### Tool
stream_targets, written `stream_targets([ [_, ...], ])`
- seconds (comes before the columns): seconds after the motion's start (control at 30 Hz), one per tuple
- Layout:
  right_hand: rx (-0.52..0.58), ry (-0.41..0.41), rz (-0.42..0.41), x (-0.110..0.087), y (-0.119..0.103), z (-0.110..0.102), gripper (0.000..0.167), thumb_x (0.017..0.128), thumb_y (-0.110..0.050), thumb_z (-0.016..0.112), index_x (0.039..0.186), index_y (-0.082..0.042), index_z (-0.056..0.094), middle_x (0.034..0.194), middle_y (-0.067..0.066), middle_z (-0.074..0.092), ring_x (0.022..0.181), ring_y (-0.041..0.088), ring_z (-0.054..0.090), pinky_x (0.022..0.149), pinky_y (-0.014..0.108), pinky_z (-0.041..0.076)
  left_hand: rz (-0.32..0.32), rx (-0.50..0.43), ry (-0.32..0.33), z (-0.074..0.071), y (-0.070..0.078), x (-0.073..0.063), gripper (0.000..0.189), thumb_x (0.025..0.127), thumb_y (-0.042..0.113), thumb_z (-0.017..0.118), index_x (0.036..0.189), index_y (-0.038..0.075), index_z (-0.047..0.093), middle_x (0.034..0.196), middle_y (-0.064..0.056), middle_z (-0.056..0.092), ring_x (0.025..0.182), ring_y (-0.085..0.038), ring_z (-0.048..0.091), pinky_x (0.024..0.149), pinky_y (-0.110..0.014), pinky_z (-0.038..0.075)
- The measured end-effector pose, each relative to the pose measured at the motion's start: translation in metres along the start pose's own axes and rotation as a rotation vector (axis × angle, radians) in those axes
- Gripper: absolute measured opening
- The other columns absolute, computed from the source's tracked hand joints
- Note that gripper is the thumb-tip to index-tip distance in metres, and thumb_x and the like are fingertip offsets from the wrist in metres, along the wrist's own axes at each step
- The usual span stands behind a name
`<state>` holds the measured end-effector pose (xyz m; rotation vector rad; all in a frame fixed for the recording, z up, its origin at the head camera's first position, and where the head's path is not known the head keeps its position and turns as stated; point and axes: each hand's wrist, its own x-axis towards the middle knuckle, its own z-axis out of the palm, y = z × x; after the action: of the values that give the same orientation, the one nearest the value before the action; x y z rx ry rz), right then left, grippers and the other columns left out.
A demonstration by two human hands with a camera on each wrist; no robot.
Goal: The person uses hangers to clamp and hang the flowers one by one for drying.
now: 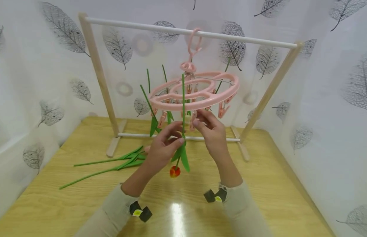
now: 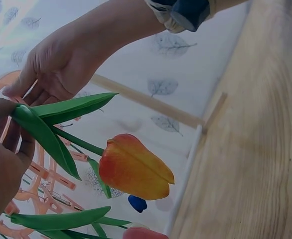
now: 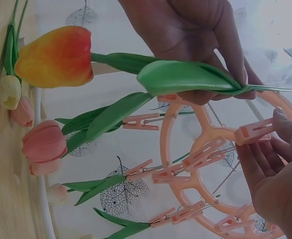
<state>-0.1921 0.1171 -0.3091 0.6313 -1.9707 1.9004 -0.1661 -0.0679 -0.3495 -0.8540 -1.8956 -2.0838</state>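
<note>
White walls [image 1: 322, 69] — dark leaf prints [image 1: 63, 30], yellow wood-grain tabletop [image 1: 278, 184], bright glare [image 1: 177, 219]

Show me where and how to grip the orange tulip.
Pinch the orange tulip by its stem, where the leaves begin, coming from the left as the left hand does. The slim stem rises upright and should pinch easily; the right hand, holding a pink clothespin, occupies the other side.

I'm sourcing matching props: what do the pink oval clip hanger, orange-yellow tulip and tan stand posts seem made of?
Pink oval clip hanger: likely moulded plastic, light sheen, given its uniform colour and rounded edges.
Orange-yellow tulip: probably artificial, perhaps foam or latex, satin, from its smooth, moulded look.
Tan stand posts: apparently wood, matte, from their pale woody tone.
</note>
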Motion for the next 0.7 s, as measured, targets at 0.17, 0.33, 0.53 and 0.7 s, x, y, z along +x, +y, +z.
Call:
stream_targets([
  [0.17,0.018,-0.004,0.017,-0.005,-0.006,-0.002,0.044,0.092,-0.026,0.073,0.129,-0.004,0.066,0.108,-0.002,0.070,0.101,0.012,0.067,0.092,0.028,0.057,-0.002,-0.019,0.006,0.001,0.002,0.000,0.049,0.097,-0.004,0.059,0.144,0.006,0.050,0.129,-0.027,0.051,0.108,-0.023,0.055,0.086,-0.021,0.055],
  [0.33,0.036,-0.001,0.021,-0.008,-0.013,-0.001,0.041,0.093,-0.019,0.072,0.127,0.001,0.063,0.103,-0.004,0.071,0.095,0.010,0.068,0.090,0.027,0.057,-0.001,-0.027,0.022,0.001,0.005,-0.001,0.049,0.097,-0.005,0.059,0.144,0.005,0.050,0.128,-0.023,0.053,0.108,-0.020,0.055,0.086,-0.021,0.055],
  [0.53,0.089,0.013,0.023,-0.010,-0.018,0.003,0.041,0.092,-0.013,0.070,0.125,0.008,0.059,0.100,-0.005,0.070,0.095,0.008,0.068,0.088,0.022,0.057,-0.006,-0.013,0.051,0.003,0.004,0.000,0.048,0.097,-0.006,0.059,0.143,0.003,0.051,0.128,-0.018,0.055,0.108,-0.020,0.057,0.087,-0.020,0.055],
  [0.7,0.160,0.055,0.045,-0.012,-0.018,0.008,0.038,0.089,-0.016,0.072,0.117,0.008,0.061,0.098,-0.004,0.070,0.096,0.009,0.068,0.085,0.021,0.057,-0.017,0.000,0.073,0.005,0.003,-0.001,0.047,0.097,-0.005,0.060,0.143,0.004,0.052,0.128,-0.020,0.055,0.107,-0.021,0.057,0.086,-0.019,0.054],
])
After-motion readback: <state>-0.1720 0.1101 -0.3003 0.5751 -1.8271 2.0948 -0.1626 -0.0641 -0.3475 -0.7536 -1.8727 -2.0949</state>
